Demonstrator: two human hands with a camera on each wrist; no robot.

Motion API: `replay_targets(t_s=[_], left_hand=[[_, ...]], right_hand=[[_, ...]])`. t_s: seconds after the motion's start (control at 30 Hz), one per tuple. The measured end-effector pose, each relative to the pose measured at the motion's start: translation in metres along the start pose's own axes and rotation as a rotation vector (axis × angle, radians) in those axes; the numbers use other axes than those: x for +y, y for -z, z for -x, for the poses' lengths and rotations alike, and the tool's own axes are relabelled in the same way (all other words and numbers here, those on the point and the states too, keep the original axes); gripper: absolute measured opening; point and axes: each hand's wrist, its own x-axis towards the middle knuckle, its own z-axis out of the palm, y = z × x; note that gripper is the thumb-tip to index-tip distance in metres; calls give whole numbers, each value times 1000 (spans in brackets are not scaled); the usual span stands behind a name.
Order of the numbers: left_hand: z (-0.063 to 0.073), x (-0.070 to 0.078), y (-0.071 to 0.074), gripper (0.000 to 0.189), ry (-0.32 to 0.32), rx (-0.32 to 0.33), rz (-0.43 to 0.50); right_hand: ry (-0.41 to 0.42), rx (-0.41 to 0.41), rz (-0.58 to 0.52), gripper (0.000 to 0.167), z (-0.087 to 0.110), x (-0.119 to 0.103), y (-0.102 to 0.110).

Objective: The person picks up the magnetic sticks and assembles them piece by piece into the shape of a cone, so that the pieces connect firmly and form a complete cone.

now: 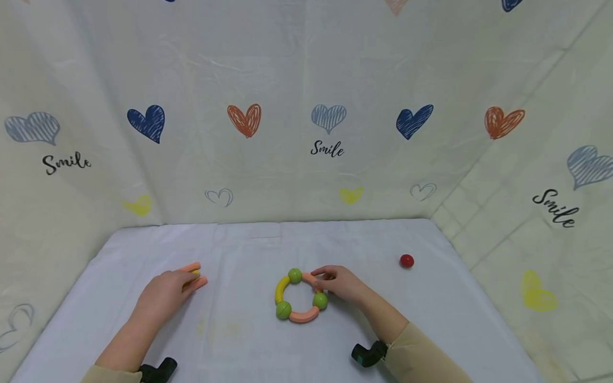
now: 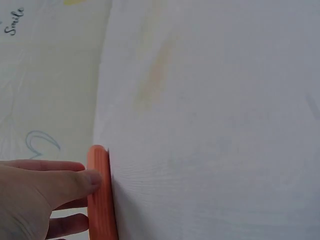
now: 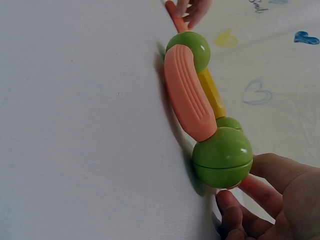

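Observation:
On the table lies a toy ring (image 1: 304,317) built of curved orange and yellow segments joined by green balls (image 3: 223,157). My right hand (image 1: 342,283) grips its upper right orange segment, partly covering it. The lower orange segment (image 3: 189,95) faces the right wrist view. To the left, my left hand (image 1: 160,298) holds a loose orange curved piece (image 1: 195,285), with the thumb against it in the left wrist view (image 2: 101,200). A second orange piece (image 1: 190,267) and a bit of yellow (image 1: 196,272) show beside those fingers, mostly hidden by the hand.
A small red ball (image 1: 406,260) sits at the right of the white-covered table (image 1: 249,351). Behind and along the sides hangs a pale cloth (image 1: 287,69) printed with hearts and the word Smile. Each wrist carries a black device (image 1: 369,354).

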Motion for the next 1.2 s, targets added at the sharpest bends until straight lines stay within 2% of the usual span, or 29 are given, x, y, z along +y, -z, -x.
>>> replay_targets(t_s=[0.17,0.3,0.43,0.6,0.8,0.9,1.2], left_hand=[[-1,-2,-3,24,-47,22,-58],[-1,-1,-2,21,-66,-3,-67],[0,1,-1,26,-51,-45,-67],[-1,1,-1,27,-36,-60,-48],[-4,8,4,40,68,-87,76],[-5,13,8,44,99,-94,105],[-5,28,8,38,98,-89,95]], right_hand=[[-5,9,-2,31,-1,-1,-1],[-18,15,-2,31,-1,-3,-1],[-20,15,1,31,-1,-3,-2],[-15,20,8,30,0,-3,-2],[5,26,10,30,1,-4,-1],[5,26,5,30,1,-4,-1],[-5,30,14,30,0,-2,-3]])
